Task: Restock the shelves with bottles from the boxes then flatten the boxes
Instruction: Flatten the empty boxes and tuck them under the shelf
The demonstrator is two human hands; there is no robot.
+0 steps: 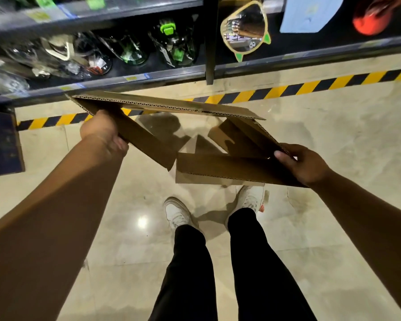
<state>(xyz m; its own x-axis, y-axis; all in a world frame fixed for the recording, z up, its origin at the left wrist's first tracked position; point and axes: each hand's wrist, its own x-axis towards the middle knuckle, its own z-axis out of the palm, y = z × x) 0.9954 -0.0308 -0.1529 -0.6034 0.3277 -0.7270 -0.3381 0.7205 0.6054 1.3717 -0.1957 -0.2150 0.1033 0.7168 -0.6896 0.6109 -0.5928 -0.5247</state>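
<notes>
Box (pixel 218 165) hangs mid-air over the floor (pixel 333 140), both ends open, already skewed. Your left hand (pixel 103 133) grips its far-left corner, fingers curled round the wall; your right hand (pixel 306 164) pinches the near-right corner. Long diagonal runs hand to hand: drawing them apart should likely finish the collapse.

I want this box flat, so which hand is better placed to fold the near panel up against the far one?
Probably right. The right hand grips the cardboard box at the corner that the near panel hangs from. The left hand holds the far-left corner, away from that panel.
</notes>
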